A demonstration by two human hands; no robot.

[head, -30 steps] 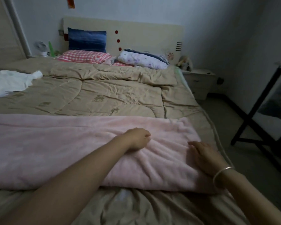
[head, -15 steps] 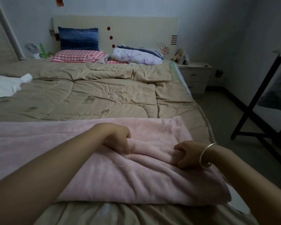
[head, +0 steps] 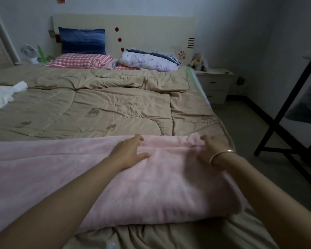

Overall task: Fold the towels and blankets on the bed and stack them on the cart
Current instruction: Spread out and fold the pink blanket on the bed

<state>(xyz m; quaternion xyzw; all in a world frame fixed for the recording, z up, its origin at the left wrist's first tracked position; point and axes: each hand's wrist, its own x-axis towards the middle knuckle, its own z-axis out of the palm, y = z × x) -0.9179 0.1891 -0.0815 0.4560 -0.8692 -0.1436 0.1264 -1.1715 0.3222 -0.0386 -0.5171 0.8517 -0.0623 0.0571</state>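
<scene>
A pink blanket [head: 160,186] lies across the near end of the bed, its right end doubled into a thick folded pad. My left hand [head: 129,151] presses flat on the fold near its far edge, fingers spread and straight. At the far right corner my right hand [head: 212,148], a bangle on its wrist, holds the blanket, and a tuft of pink cloth bunches up by its fingertips. A white towel [head: 2,96] lies crumpled at the left edge of the bed. Right of the bed stands a black metal frame [head: 284,112], only partly in view.
A tan quilt [head: 115,105] covers the bed. Pillows [head: 81,40] and a rolled floral blanket [head: 147,60] sit by the headboard. A white nightstand [head: 215,83] stands at the far right. Bare floor [head: 244,130] runs between the bed and the black frame.
Both hands gripped the near part of the pink blanket, lifted it and carried it away from me. They now rest at the blanket's far edge, with the right end folded over.
</scene>
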